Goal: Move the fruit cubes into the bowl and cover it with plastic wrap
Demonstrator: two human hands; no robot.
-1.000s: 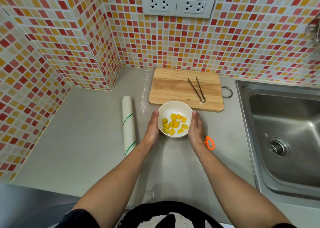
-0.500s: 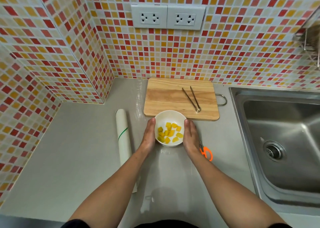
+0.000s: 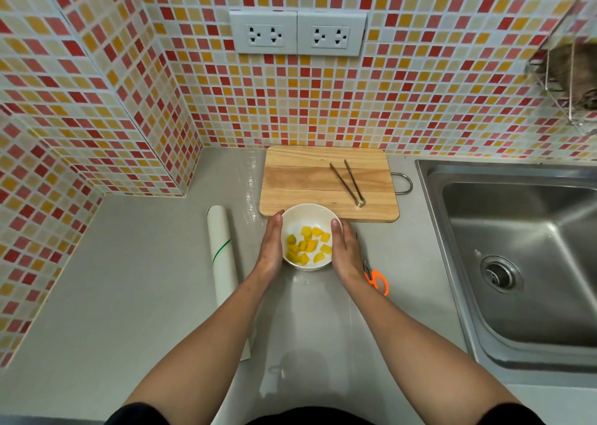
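Observation:
A white bowl (image 3: pixel 307 214) stands on the grey counter, touching the front edge of the wooden cutting board (image 3: pixel 300 179). Several yellow fruit cubes (image 3: pixel 308 247) lie inside it. My left hand (image 3: pixel 272 250) presses flat against the bowl's left side and my right hand (image 3: pixel 345 251) against its right side, fingers pointing away from me. A glossy clear film seems to lie over the bowl and the counter around it; its edges are hard to make out. The white roll of plastic wrap (image 3: pixel 221 256) lies left of my left hand.
Metal tongs (image 3: pixel 347 182) rest on the cutting board. Orange-handled scissors (image 3: pixel 376 281) lie just right of my right wrist. A steel sink (image 3: pixel 517 263) fills the right side. Tiled walls close the back and left.
Both hands stay cupped around the bowl, which has not moved against the board. Only the camera view has tilted upward, showing more wall.

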